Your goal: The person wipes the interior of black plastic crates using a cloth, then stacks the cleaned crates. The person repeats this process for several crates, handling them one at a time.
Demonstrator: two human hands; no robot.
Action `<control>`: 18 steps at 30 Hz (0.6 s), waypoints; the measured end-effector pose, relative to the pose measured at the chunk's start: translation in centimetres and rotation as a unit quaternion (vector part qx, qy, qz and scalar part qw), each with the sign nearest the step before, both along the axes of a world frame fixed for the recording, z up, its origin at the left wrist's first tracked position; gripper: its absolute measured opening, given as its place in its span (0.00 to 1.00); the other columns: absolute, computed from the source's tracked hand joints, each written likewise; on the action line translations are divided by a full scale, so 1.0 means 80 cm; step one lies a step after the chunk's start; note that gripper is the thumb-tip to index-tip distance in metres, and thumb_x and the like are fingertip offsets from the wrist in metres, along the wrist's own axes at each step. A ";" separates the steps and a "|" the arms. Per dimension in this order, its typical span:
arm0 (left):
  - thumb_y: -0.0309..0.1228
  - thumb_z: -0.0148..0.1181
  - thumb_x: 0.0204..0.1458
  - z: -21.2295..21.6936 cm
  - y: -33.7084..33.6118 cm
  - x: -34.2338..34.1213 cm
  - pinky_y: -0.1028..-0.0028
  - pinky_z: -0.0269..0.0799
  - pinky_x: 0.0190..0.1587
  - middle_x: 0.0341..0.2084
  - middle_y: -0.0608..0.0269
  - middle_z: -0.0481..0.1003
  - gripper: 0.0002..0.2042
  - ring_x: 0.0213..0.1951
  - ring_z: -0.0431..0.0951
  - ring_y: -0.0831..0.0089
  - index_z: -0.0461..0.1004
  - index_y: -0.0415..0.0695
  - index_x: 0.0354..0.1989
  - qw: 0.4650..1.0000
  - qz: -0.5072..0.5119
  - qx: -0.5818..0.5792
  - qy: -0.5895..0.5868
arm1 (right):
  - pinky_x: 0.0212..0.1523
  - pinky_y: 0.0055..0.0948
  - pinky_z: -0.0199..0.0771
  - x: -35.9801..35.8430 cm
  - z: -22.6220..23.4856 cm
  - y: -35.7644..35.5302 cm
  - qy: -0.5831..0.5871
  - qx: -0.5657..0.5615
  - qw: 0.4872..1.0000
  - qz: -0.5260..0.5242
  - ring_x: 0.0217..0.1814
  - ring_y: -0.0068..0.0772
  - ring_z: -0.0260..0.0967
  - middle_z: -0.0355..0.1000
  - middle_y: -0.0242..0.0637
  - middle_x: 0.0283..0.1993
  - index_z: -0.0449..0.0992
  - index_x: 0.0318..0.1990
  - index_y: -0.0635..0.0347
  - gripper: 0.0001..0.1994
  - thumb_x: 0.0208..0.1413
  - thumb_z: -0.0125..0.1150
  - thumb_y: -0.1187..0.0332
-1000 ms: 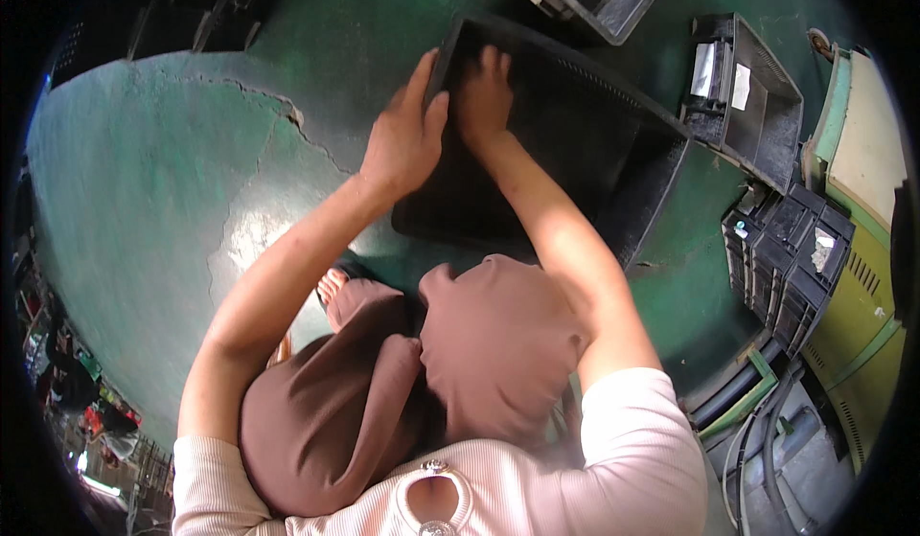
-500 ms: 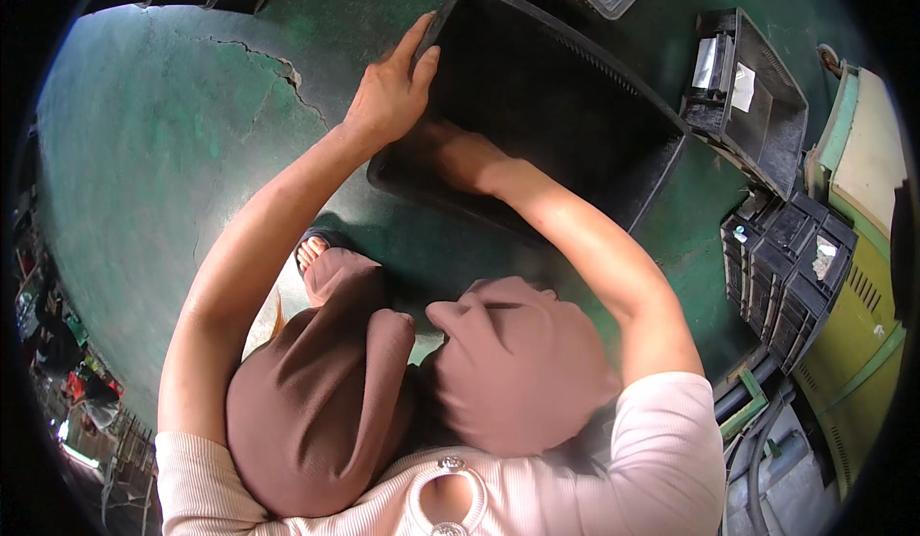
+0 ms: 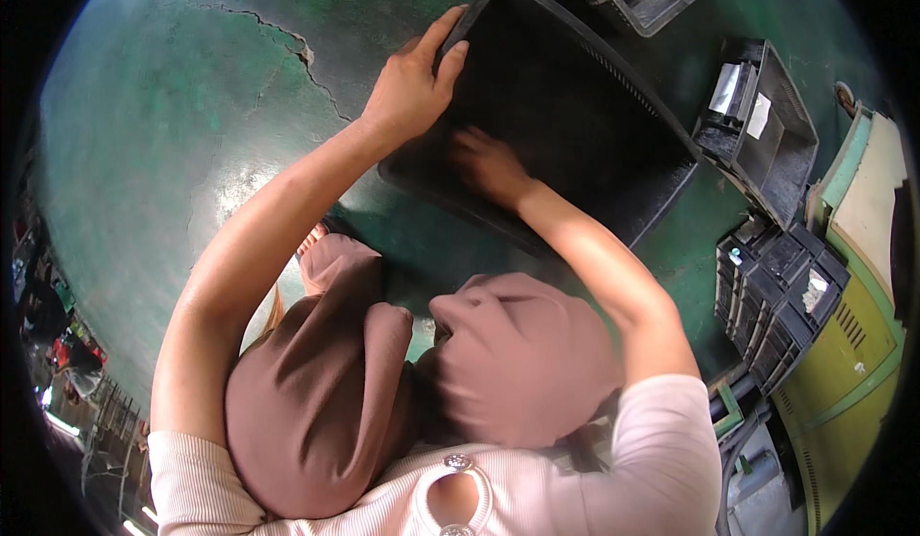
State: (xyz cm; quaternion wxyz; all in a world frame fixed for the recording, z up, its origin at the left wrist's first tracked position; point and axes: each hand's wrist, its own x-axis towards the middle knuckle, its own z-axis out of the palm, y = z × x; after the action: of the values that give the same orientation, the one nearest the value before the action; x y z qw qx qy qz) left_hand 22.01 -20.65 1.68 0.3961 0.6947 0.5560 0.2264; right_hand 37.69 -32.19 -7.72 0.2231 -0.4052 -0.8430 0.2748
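A large black plastic crate (image 3: 594,134) stands tilted on the green floor in front of my knees, its dark hollow facing me. My left hand (image 3: 414,86) grips its upper left rim, thumb on the inner side and fingers over the outer edge. Inside the crate, near its left wall, is my right hand (image 3: 494,170). Blur and shadow hide most of its fingers, and I can make out nothing in it.
More black crates stand at the right: one tipped open (image 3: 781,143), a ribbed stack (image 3: 776,287) below it, another (image 3: 661,9) at the top. A yellow-green metal cabinet (image 3: 843,373) is at the far right. The floor (image 3: 172,153) has a long crack.
My right hand has shifted up from the shadow by the crate's lower left wall and shows more clearly. The whole view has moved slightly; my left hand keeps its grip on the rim.
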 end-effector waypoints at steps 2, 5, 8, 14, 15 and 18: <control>0.42 0.44 0.59 0.009 0.004 0.001 0.61 0.66 0.51 0.45 0.40 0.72 0.22 0.50 0.69 0.43 0.57 0.52 0.62 0.999 -0.014 -0.040 0.031 | 0.35 0.38 0.76 -0.023 0.012 0.034 -0.041 0.014 0.997 0.063 0.48 0.40 0.66 0.66 0.37 0.44 0.72 0.39 0.54 0.10 0.48 0.53 0.68; 0.42 0.43 0.60 0.009 0.005 -0.007 0.60 0.66 0.49 0.44 0.41 0.72 0.23 0.49 0.70 0.43 0.57 0.52 0.63 0.998 -0.018 -0.035 0.040 | 0.31 0.34 0.77 0.006 -0.011 0.067 -0.139 0.062 0.988 -0.018 0.46 0.37 0.67 0.64 0.35 0.42 0.70 0.37 0.52 0.07 0.51 0.50 0.67; 0.42 0.43 0.60 0.009 0.004 -0.004 0.59 0.66 0.48 0.42 0.39 0.72 0.23 0.48 0.70 0.42 0.56 0.52 0.63 0.999 -0.006 -0.041 0.020 | 0.32 0.36 0.77 0.081 0.007 0.123 -0.163 0.093 0.974 -0.128 0.46 0.38 0.67 0.65 0.36 0.44 0.69 0.38 0.54 0.07 0.50 0.50 0.70; 0.41 0.42 0.60 0.009 0.001 -0.003 0.58 0.66 0.49 0.43 0.36 0.72 0.22 0.48 0.69 0.41 0.55 0.53 0.63 0.998 -0.013 -0.045 0.030 | 0.51 0.38 0.70 0.049 0.004 -0.013 -0.137 -0.030 0.986 0.087 0.53 0.43 0.65 0.66 0.40 0.48 0.71 0.41 0.53 0.11 0.48 0.50 0.70; 0.41 0.42 0.60 0.004 0.000 -0.004 0.58 0.66 0.49 0.43 0.36 0.72 0.22 0.48 0.69 0.41 0.55 0.53 0.63 0.999 -0.023 -0.029 0.025 | 0.50 0.38 0.71 0.055 0.003 0.002 -0.158 -0.037 0.977 0.135 0.53 0.42 0.65 0.66 0.39 0.48 0.71 0.42 0.52 0.12 0.49 0.50 0.69; 0.41 0.41 0.60 0.009 0.007 0.001 0.58 0.67 0.50 0.42 0.37 0.72 0.22 0.48 0.70 0.41 0.55 0.53 0.63 0.999 -0.031 -0.031 0.026 | 0.40 0.40 0.75 0.071 0.010 0.096 -0.230 -0.024 0.973 -0.018 0.49 0.42 0.67 0.65 0.39 0.44 0.69 0.37 0.54 0.07 0.50 0.49 0.69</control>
State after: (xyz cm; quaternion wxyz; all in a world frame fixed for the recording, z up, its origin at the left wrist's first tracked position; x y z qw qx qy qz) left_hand 22.13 -20.05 2.39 0.4101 0.7044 0.5510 0.1788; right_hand 43.39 -24.49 -6.88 0.0182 -0.4781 -0.8572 0.1906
